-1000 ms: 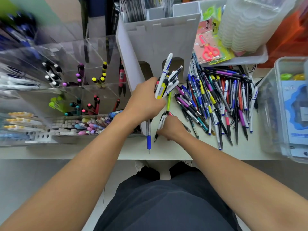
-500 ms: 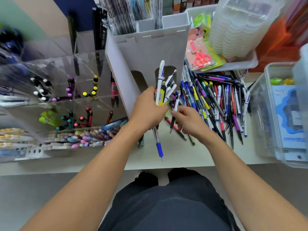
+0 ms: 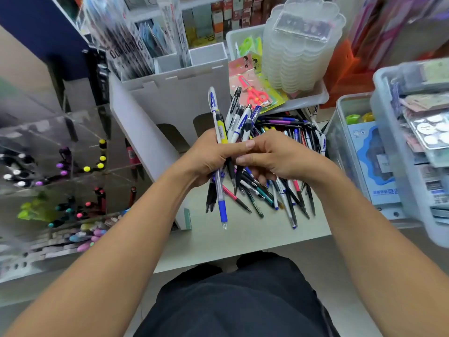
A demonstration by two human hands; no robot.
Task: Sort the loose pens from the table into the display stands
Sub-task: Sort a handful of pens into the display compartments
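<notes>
My left hand (image 3: 209,156) is closed around a bundle of pens (image 3: 233,120) held upright above the table; their tops fan out above my fist and their tips hang below it. My right hand (image 3: 274,154) presses against the same bundle from the right, fingers curled on the pens. Behind and under my hands lies the pile of loose pens (image 3: 279,190) on the pale table (image 3: 243,237). A clear acrylic display stand (image 3: 60,171) with coloured pens stands at the left. A white display stand (image 3: 175,98) is straight ahead.
A white tray (image 3: 315,98) with stacked clear lids and pink scissors sits at the back right. Clear plastic bins (image 3: 345,147) with packaged goods crowd the right edge. The table's front edge runs just below my hands.
My right hand rose from the table with a picked pen and joined the bundle in my left hand. The bundle has lifted and the view has tilted upward.
</notes>
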